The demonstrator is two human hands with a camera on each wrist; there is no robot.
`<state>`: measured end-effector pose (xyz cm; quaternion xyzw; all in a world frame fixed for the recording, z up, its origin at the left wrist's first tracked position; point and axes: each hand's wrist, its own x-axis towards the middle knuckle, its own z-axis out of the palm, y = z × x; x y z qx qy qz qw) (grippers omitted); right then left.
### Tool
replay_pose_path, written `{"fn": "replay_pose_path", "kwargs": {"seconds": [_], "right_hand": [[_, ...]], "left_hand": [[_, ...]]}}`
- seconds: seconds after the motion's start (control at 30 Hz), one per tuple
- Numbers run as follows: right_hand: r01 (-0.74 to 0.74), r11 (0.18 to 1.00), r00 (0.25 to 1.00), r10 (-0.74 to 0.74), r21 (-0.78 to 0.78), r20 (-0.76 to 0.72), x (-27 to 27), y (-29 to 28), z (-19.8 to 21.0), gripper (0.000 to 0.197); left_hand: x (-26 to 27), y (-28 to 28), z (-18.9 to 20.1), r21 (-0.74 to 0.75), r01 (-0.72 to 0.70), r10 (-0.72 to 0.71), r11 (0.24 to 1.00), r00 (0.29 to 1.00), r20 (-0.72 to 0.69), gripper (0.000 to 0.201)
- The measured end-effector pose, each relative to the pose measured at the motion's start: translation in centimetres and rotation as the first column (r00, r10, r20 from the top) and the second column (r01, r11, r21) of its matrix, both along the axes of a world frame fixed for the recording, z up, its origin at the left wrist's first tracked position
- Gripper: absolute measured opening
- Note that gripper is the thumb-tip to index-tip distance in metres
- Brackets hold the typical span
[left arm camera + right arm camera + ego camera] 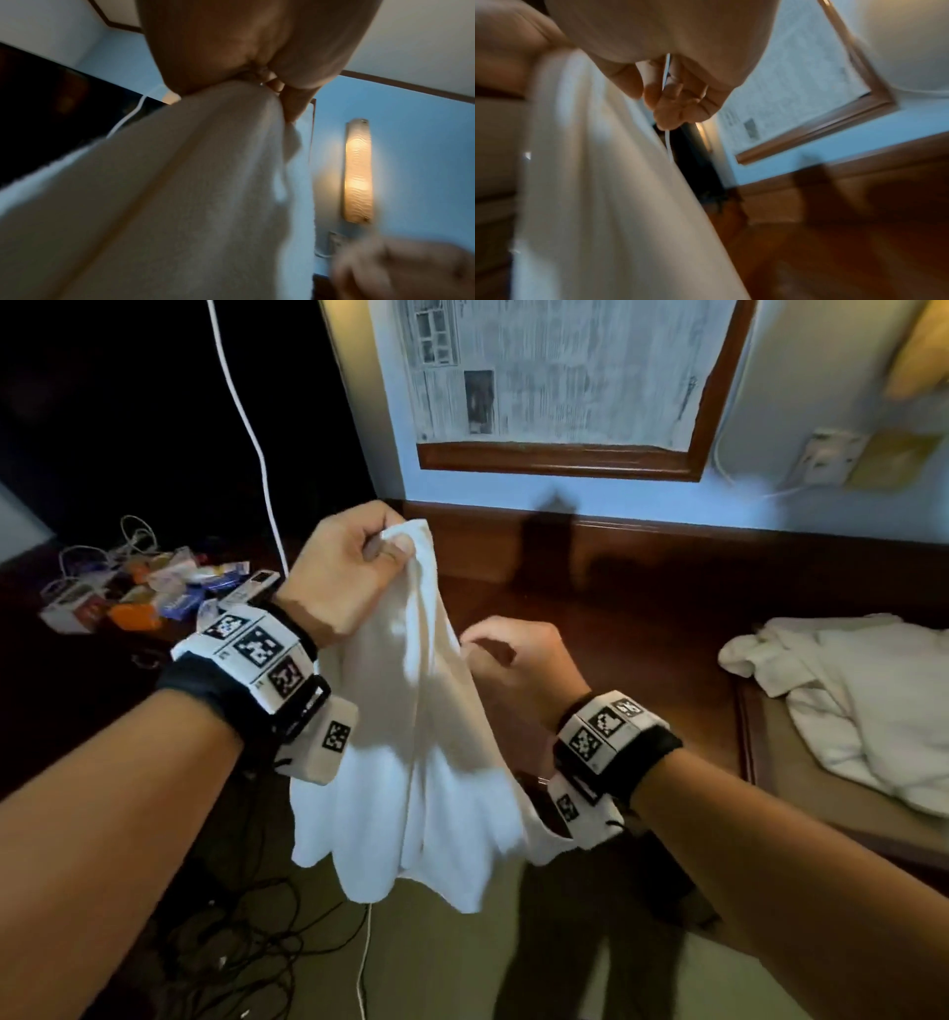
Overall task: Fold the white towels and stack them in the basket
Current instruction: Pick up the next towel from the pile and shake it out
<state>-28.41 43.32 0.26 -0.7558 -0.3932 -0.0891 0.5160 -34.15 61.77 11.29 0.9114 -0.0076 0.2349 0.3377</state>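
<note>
Towel (416,737), white and limp, hangs in mid-air between both hands, nearest the viewer, its lower hem loose at about 6 o'clock above the floor. Left hand (349,567), up at 11 o'clock, is closed in a fist on the top corner, the cloth bunched under thumb and fingers; the left wrist view confirms that clamp (257,81). Right hand (518,660), lower and toward 2 o'clock of the towel's middle, has curled fingers on the side edge; the right wrist view is blurred, yet cloth runs past the fingers (680,101), so I judge a pinch.

To do this step well, the right hand likely needs to slide along the edge to the matching corner, then both should draw apart until the top edge is taut and level before folding.

Further off, at 3 o'clock, more crumpled white towels (842,706) lie on a wooden surface (642,608). No basket is visible.
</note>
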Motion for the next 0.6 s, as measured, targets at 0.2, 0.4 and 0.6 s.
{"fn": "replay_pose_path", "kwargs": {"seconds": [0.2,0.4,0.6], "right_hand": [[0.006,0.976,0.973,0.044,0.216,-0.225,-0.4,2.0,4.1,0.03],[-0.069,0.98,0.921,0.134,0.184,-0.367,-1.8,2.4,3.4,0.035],[-0.037,0.969,0.858,-0.094,-0.244,-0.505,-2.1,-3.5,-9.2,0.065]], "left_hand": [[0.0,-1.7,-0.2,-0.041,0.151,-0.151,0.988,0.989,0.0,0.013],[0.8,-0.4,0.7,-0.048,0.132,-0.126,0.99,0.986,0.112,0.02],[0.7,3.2,0.4,-0.041,-0.033,0.039,0.999,0.989,0.144,0.019]]}}
